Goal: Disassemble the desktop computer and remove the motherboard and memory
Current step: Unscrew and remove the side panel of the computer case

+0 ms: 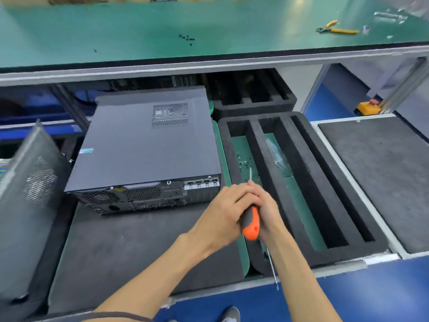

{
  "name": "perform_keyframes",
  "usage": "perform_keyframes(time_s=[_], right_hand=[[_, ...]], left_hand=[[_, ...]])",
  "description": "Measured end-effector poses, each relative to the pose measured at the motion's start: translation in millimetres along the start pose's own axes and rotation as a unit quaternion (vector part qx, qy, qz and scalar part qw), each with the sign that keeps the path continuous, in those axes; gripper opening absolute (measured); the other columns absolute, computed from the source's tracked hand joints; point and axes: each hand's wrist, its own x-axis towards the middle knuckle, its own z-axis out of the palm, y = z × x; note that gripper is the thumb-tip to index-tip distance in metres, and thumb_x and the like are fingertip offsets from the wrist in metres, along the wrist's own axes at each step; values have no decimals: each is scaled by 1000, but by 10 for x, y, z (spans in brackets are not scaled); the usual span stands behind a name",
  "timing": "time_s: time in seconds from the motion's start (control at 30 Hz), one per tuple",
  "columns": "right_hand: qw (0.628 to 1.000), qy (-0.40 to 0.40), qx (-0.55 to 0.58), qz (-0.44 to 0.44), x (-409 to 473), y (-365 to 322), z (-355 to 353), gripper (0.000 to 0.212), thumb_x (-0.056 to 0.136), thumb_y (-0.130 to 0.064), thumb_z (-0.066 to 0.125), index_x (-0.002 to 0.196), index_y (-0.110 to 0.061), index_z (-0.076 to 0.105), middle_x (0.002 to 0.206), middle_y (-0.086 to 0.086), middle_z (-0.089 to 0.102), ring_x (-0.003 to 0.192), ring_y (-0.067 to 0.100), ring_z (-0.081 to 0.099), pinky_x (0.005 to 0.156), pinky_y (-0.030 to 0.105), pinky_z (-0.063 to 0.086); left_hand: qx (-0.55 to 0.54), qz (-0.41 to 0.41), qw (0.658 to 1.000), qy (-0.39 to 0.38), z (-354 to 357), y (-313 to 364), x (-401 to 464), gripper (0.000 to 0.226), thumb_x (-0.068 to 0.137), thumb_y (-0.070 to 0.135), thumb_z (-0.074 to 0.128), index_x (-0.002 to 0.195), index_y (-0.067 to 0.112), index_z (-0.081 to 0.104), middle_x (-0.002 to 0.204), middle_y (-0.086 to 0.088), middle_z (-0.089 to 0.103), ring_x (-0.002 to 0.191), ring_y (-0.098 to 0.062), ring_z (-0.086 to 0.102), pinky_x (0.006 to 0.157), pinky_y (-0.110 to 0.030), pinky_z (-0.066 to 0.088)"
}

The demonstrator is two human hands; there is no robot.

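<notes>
Looks like an electronics teardown workshop: a green anti-static mat point(139, 26) is laid over the bench, slotted foam trays point(301, 182) are set below, yellow cutters point(336, 29) left out.

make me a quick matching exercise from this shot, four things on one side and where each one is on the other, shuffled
Things:
1. screwdriver
2. pliers
3. computer case
4. loose screws

Places:
A. middle of the green upper shelf
B. on the dark mat, lid still on
C. held between both hands
D. far right of the green upper shelf

Pairs: 1-C, 2-D, 3-B, 4-A
</notes>
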Motion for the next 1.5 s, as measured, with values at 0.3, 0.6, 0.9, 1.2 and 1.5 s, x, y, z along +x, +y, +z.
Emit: perform_keyframes(time_s=[0.3, 0.6, 0.9, 1.2, 1.5], right_hand=[[989, 92, -108, -39, -401, 769, 485, 39, 105, -38, 43, 83, -14, 64, 53, 8, 51, 42, 19, 45, 45, 26, 38], [993, 57, -103, 5, -800, 1214, 754, 39, 102, -28, 43, 72, -11, 61, 57, 6, 48, 45, 21, 49, 42, 26, 41], [991, 40, -128, -4, -850, 878, 829, 23, 101, -21, 48, 84, -9, 58, 66, 14, 58, 58, 29, 64, 56, 35, 58], [978, 30, -204, -16, -643, 650, 642, 26, 105, -26, 42, 90, -8, 51, 60, 10, 53, 46, 22, 52, 45, 28, 46], [976, 3, -218, 4, -476, 647, 469, 22, 101, -24, 45, 88, -9, 55, 61, 10, 51, 44, 21, 49, 43, 27, 42]], left_hand=[[-13, -34, 997, 68, -653, -139, -955, 24, 81, 1, 51, 95, 14, 66, 108, 6, 63, 101, -14, 60, 86, -35, 45], [51, -142, 987, 48, -912, -446, -873, 41, 90, 13, 60, 131, 13, 56, 136, 0, 54, 129, -15, 45, 113, -32, 30], [3, -232, 970, 67, -739, -479, -470, 19, 94, 22, 58, 111, 21, 66, 103, 9, 65, 93, -11, 60, 87, -32, 46], [-391, -445, 805, 35, -431, -307, -284, 20, 97, 18, 58, 90, 10, 75, 77, -9, 75, 47, -12, 48, 54, -22, 49], [-372, -462, 803, 65, -276, -374, -291, 23, 98, 17, 55, 89, 10, 75, 78, -10, 74, 47, -13, 46, 56, -24, 49]])
